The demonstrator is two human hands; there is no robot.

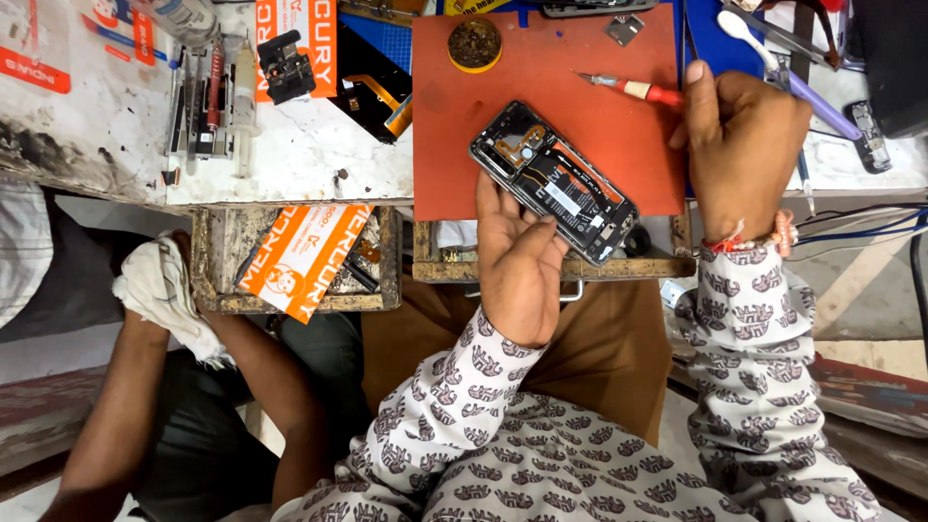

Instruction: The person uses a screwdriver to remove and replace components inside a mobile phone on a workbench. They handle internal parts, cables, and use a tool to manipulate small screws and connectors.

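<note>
Head camera is looking straight down on a cluttered repair bench. At the far left another person's arm point(126, 387) is reaching up beside the bench, its hand wrapped in a white cloth point(164, 290). Just right of it an open wooden drawer point(205, 261) is holding an orange printed packet point(300, 256). Above, on the scuffed white benchtop point(319, 155), a row of tools and syringes point(213, 101) is lying side by side. Moving right, the left hand point(517, 261) is gripping the lower edge of an opened phone point(553, 181), fingers curled under it and thumb pressing its rim; the phone, back cover off and circuitry showing, is sitting tilted over the near part of a red work mat point(619, 126). A round yellow-rimmed tin point(475, 43) is resting at the mat's top. Further right, the right hand point(739, 145) is pinching the red handle of a screwdriver point(628, 89), fingers closed on it, tip pointing left above the phone.
</note>
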